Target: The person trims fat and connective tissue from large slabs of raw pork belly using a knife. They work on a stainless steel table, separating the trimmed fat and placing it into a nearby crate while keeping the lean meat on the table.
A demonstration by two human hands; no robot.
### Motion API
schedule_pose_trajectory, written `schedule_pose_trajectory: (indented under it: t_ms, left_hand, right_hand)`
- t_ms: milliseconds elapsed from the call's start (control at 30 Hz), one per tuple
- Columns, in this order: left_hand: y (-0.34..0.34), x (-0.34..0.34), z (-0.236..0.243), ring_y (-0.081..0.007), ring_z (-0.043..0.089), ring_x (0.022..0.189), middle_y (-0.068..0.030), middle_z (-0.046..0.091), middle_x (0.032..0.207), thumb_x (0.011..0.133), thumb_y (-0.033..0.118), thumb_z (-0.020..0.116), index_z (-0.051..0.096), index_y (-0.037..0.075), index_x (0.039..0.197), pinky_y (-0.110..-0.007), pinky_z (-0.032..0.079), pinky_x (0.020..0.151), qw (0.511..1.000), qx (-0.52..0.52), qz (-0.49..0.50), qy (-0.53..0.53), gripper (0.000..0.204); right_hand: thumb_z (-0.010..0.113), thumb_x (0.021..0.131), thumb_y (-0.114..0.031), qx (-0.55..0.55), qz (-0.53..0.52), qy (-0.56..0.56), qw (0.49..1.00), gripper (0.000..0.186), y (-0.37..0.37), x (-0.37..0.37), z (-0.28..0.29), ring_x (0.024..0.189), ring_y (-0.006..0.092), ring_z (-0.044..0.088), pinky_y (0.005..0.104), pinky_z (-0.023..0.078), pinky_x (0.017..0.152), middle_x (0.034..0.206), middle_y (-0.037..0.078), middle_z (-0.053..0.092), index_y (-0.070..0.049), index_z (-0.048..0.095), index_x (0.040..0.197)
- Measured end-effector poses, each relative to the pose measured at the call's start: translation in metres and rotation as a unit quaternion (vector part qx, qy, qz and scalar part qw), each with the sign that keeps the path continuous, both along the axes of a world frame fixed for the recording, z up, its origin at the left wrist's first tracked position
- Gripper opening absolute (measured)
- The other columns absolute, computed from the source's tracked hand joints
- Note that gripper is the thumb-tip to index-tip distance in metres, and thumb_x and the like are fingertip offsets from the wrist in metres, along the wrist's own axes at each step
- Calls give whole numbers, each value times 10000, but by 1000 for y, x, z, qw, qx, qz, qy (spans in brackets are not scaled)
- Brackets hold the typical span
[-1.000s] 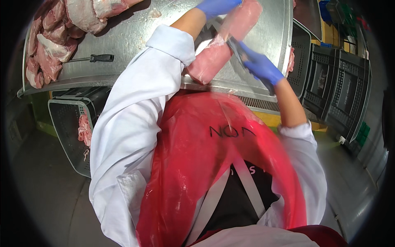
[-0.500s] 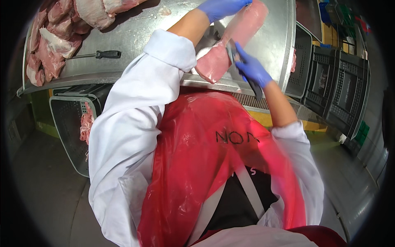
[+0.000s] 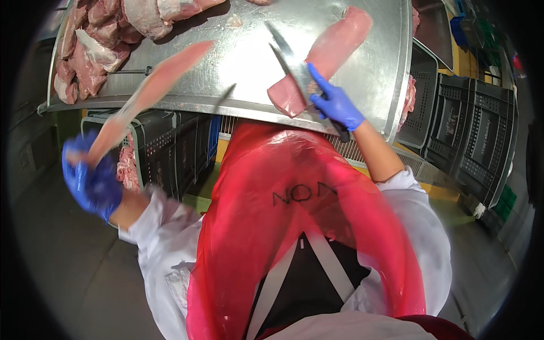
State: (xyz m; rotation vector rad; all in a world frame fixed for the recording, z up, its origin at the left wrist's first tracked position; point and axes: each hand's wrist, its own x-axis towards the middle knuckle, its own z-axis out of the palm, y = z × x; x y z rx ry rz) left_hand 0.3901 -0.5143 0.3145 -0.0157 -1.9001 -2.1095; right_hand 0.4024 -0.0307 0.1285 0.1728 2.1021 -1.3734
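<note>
A red plastic apron (image 3: 294, 226) fills the near view. Out to the side, below the worktop's edge, the blue-gloved left hand (image 3: 90, 182) is clenched around the end of a long pale strip of trimmed meat (image 3: 150, 93), which slants up over the steel worktop (image 3: 243, 68). The blue-gloved right hand (image 3: 335, 105) grips a knife (image 3: 292, 56), its blade lying against the pink pork loin (image 3: 323, 59) on the worktop. Farther back lies a heap of raw meat cuts (image 3: 107, 34); black crates (image 3: 464, 130) stand alongside.

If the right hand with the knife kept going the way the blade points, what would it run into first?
Likely nothing soon: the knife in the right hand points up across bare steel table, beside the meat loin; depth is unclear.
</note>
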Motion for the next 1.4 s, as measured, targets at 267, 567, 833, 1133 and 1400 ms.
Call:
schedule_pose_trajectory:
  t_ms: [267, 567, 833, 1133, 1400]
  left_hand:
    - [-147, 166, -74, -367, 674, 851, -237, 680, 899, 891, 214, 653, 692, -31, 1050, -447, 526, 814, 540, -776, 84, -316, 294]
    - [376, -9, -268, -428, 485, 1283, -243, 459, 1426, 769, 367, 729, 414, 42, 1438, -564, 380, 1064, 735, -665, -130, -22, 808]
    - [316, -110, -272, -396, 661, 1116, -260, 643, 1241, 703, 392, 830, 498, -61, 1352, -445, 556, 907, 851, -419, -150, -280, 859]
    - [515, -200, -116, -336, 483, 1272, -185, 481, 1390, 832, 413, 768, 301, -47, 1485, -458, 415, 1062, 935, -26, -351, -34, 926]
    - [526, -163, -251, -406, 569, 1241, -285, 513, 1352, 670, 448, 836, 166, -22, 1544, -454, 516, 998, 683, -641, -284, -205, 1198]
  right_hand:
    - [591, 961, -179, 130, -48, 128, 982, 695, 106, -53, -13, 557, 133, 599, 325, 546, 594, 741, 89, 650, -353, 328, 1580]
    - [429, 942, -111, 249, 88, 177, 948, 735, 99, -48, -66, 767, 435, 687, 488, 548, 727, 925, 290, 688, -326, 202, 1608]
    - [456, 996, -184, 247, 115, 66, 960, 650, 140, 90, -32, 794, 504, 651, 558, 501, 776, 889, 327, 664, -259, 227, 1599]
    - [562, 934, -79, 49, -191, 86, 976, 769, 199, 170, -42, 601, 135, 498, 312, 493, 648, 680, 98, 563, -263, 250, 1612]
    - [515, 925, -35, 157, -322, 127, 925, 811, 216, 222, -59, 532, 94, 462, 268, 425, 512, 654, 30, 517, -233, 174, 1634]
